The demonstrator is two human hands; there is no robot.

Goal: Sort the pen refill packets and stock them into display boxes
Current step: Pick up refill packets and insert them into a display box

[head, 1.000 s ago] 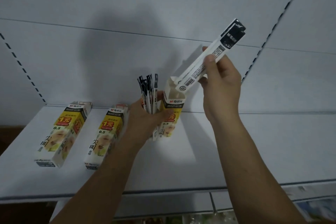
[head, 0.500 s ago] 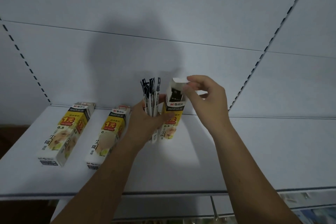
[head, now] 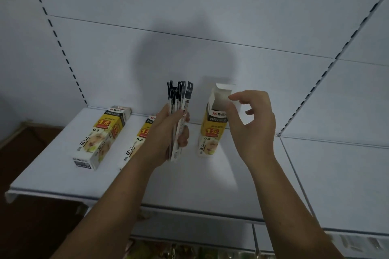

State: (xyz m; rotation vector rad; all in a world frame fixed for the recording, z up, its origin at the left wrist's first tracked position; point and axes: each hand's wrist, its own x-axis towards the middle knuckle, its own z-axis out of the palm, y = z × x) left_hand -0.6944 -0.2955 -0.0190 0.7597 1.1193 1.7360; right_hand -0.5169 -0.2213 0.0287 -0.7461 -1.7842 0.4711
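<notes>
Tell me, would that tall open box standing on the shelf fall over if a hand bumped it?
Probably, quite easily. The open box stands tall on a small end, so a bump near the top would likely tip it. It looks like thin card, so it is probably light.

Open shelf (head: pixel 326 174) right of upright box (head: pixel 211 132); two flat boxes (head: pixel 99 139) leftward.

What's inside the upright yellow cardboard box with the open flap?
The box shows only its white inner wall and dark mouth; deeper contents are hidden, and the right hand covers one edge.
</notes>
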